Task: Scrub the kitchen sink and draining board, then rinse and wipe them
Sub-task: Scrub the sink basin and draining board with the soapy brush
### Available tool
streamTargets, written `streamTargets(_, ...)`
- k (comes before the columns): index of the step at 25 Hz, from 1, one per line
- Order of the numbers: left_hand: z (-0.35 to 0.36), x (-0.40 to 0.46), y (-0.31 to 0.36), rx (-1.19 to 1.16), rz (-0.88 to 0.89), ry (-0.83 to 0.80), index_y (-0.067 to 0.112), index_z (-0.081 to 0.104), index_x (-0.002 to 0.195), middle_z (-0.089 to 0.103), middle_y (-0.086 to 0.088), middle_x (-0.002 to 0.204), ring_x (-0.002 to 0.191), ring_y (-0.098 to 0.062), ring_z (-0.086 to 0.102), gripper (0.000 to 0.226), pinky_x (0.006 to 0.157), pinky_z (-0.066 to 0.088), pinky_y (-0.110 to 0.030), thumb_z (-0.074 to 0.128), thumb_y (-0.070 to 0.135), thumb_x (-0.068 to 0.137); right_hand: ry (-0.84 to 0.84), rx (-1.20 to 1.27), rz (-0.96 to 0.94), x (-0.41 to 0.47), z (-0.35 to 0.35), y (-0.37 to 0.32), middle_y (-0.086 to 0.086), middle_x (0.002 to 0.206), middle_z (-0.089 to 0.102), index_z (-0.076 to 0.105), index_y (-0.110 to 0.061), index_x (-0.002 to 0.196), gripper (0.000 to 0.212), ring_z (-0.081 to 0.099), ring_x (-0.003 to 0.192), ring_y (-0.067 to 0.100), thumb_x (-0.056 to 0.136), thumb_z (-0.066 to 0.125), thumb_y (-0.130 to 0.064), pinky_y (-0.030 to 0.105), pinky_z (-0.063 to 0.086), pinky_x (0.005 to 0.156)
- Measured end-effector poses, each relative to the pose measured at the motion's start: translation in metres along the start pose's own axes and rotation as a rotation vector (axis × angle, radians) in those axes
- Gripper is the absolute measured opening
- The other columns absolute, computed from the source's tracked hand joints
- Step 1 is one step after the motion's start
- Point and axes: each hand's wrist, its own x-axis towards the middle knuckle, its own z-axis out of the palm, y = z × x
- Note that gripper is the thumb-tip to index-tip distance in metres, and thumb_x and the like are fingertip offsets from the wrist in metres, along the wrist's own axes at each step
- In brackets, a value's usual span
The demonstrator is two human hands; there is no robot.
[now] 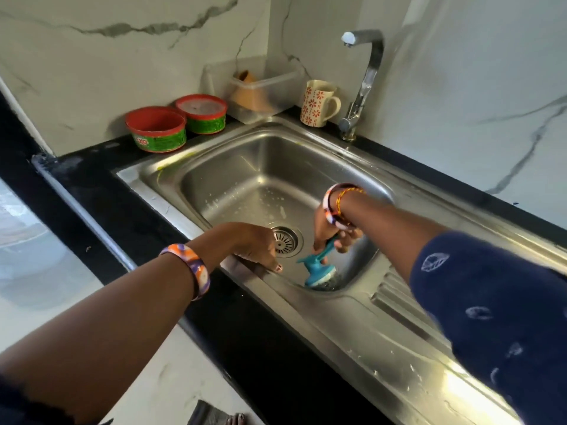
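The stainless steel sink [245, 167] has soap flecks on its floor around the drain strainer [284, 239]. My right hand [334, 231] grips the handle of a teal scrub brush [319, 268]. The brush head presses against the near right corner of the basin. My left hand [256, 248] rests on the sink's front rim, fingers curled over the edge beside the drain. The ribbed draining board [408, 311] lies to the right, wet with small suds, partly hidden by my right sleeve.
A chrome tap [363, 84] stands at the back right corner, no water running. A flowered mug [319, 102] sits beside it. A clear plastic box [260, 90] and two red-and-green tubs [158, 130] [204, 113] line the black counter [101, 154] behind the sink.
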Motion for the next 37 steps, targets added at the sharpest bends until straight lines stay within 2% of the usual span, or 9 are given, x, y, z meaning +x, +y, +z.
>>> streamTargets(3, 0.005, 0.000, 0.003, -0.007, 0.020, 0.047, 0.022, 0.054, 0.054, 0.047, 0.009, 0.054, 0.053, -0.006, 0.043, 0.039, 0.067, 0.038, -0.025, 0.057, 0.035, 0.091, 0.166, -0.081, -0.056, 0.016, 0.039, -0.008, -0.005, 0.028, 0.048, 0.056, -0.012, 0.064, 0.034, 0.046, 0.024, 0.007, 0.092, 0.053, -0.031, 0.009, 0.037, 0.036)
streamTargets(5, 0.007, -0.005, -0.001, 0.026, 0.081, 0.114, 0.016, 0.068, 0.071, 0.053, 0.008, 0.058, 0.056, -0.003, 0.046, 0.029, 0.069, 0.037, -0.024, 0.056, 0.033, 0.091, 0.230, -0.196, -0.110, 0.029, 0.057, -0.022, -0.005, 0.025, 0.047, 0.055, -0.010, 0.057, 0.038, 0.052, 0.034, 0.010, 0.090, 0.052, -0.029, 0.012, 0.042, 0.043)
streamTargets(7, -0.002, -0.011, -0.013, 0.040, 0.129, 0.203, 0.013, 0.072, 0.096, 0.069, 0.002, 0.082, 0.074, -0.008, 0.059, 0.024, 0.075, 0.044, -0.026, 0.058, 0.031, 0.089, 0.141, -0.231, -0.133, 0.034, 0.048, -0.031, -0.003, 0.028, 0.050, 0.063, -0.006, 0.065, 0.041, 0.053, 0.043, 0.015, 0.092, 0.047, -0.033, 0.019, 0.046, 0.054)
streamTargets(9, -0.028, -0.022, -0.033, 0.017, 0.139, 0.326, 0.017, 0.071, 0.109, 0.071, 0.001, 0.106, 0.096, -0.013, 0.063, 0.026, 0.086, 0.048, -0.027, 0.060, 0.028, 0.088, 0.100, -0.080, -0.149, 0.023, 0.022, -0.033, 0.001, 0.032, 0.050, 0.063, -0.006, 0.072, 0.039, 0.046, 0.031, 0.013, 0.094, 0.047, -0.034, 0.014, 0.040, 0.041)
streamTargets(14, -0.155, -0.044, -0.137, -0.064, 0.102, 0.679, 0.001, 0.070, 0.106, 0.069, -0.005, 0.105, 0.092, -0.009, 0.060, 0.022, 0.082, 0.044, -0.007, 0.063, 0.011, 0.087, 0.514, 0.069, -0.366, -0.027, -0.091, -0.078, 0.004, 0.056, 0.050, 0.061, -0.010, 0.081, 0.021, 0.041, 0.028, 0.005, 0.093, 0.054, -0.026, 0.012, 0.032, 0.035)
streamTargets(17, -0.220, -0.031, -0.189, 0.075, -0.174, 0.764, 0.005, 0.063, 0.111, 0.063, -0.007, 0.115, 0.103, -0.023, 0.060, 0.028, 0.086, 0.049, -0.025, 0.057, 0.022, 0.090, 0.775, 0.216, -0.460, -0.026, -0.175, -0.130, 0.000, 0.056, 0.047, 0.066, -0.002, 0.102, 0.020, 0.040, 0.028, 0.001, 0.091, 0.056, -0.014, 0.011, 0.030, 0.029)
streamTargets(22, -0.235, -0.011, -0.226, 0.267, -0.121, 0.602, 0.000, 0.058, 0.118, 0.059, -0.017, 0.119, 0.111, -0.032, 0.057, 0.032, 0.090, 0.045, -0.036, 0.056, 0.013, 0.089, 0.920, 0.441, -0.479, 0.012, -0.248, -0.199, 0.003, 0.076, 0.051, 0.054, 0.000, 0.126, 0.037, 0.047, 0.065, 0.015, 0.090, 0.053, -0.008, 0.016, 0.042, 0.050)
streamTargets(27, -0.231, 0.001, -0.235, 0.382, -0.097, 0.541, 0.007, 0.060, 0.118, 0.061, -0.013, 0.119, 0.110, -0.030, 0.059, 0.033, 0.086, 0.046, -0.035, 0.055, 0.025, 0.090, 0.947, 0.310, -0.306, 0.040, -0.241, -0.220, 0.015, 0.129, 0.056, 0.054, -0.012, 0.129, 0.036, 0.055, 0.117, 0.031, 0.094, 0.048, -0.016, 0.032, 0.044, 0.091)
streamTargets(37, -0.219, 0.000, -0.245, 0.307, -0.095, 0.526, 0.008, 0.048, 0.130, 0.055, -0.014, 0.126, 0.114, -0.030, 0.055, 0.040, 0.088, 0.044, -0.033, 0.048, 0.026, 0.094, 1.071, 0.463, -0.233, 0.016, -0.258, -0.209, 0.018, 0.123, 0.059, 0.060, -0.001, 0.120, 0.032, 0.057, 0.112, 0.032, 0.095, 0.045, -0.014, 0.024, 0.043, 0.074)
